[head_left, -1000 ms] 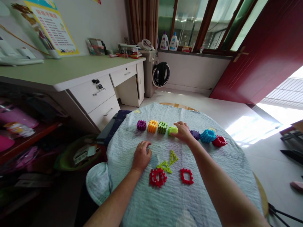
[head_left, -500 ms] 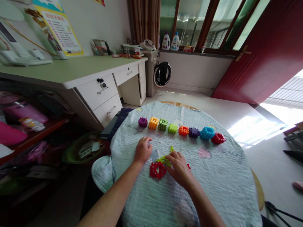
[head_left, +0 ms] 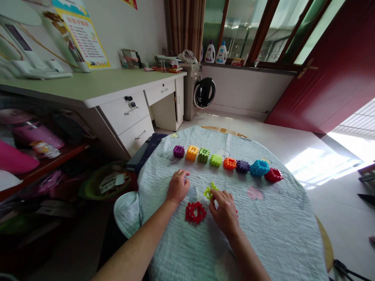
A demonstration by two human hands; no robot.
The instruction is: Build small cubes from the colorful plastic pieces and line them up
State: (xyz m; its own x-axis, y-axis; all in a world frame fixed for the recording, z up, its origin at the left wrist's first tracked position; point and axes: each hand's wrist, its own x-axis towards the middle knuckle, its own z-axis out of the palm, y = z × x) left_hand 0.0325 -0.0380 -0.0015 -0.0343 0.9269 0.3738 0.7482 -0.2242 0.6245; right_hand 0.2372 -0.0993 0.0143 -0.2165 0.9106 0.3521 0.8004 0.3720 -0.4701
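Observation:
Between the thumb and fingers of my right hand (head_left: 225, 208) is a lime-green notched building piece (head_left: 208, 192), held at a tilt above the cloth. A flat red notched piece (head_left: 195, 213) with an opening in its middle lies to the left of that hand. A sliver of another red piece (head_left: 237, 213) shows past the hand's right side, mostly hidden. My left hand (head_left: 178, 186) rests on the cloth with nothing in it, its fingers loosely stretched forward, up and left of the flat red piece.
Across the round table's pale cloth (head_left: 272, 230) runs a row of notched cubes, from a purple cube (head_left: 178, 151) on the left to a red cube (head_left: 274, 175) on the right. A desk (head_left: 88, 86) stands at the left. Beside the table sits a green basin (head_left: 88, 189).
My right hand has drawn the lime-green piece up and away from the flat red piece, which is now uncovered. My left hand stays where it was. The view has shifted slightly.

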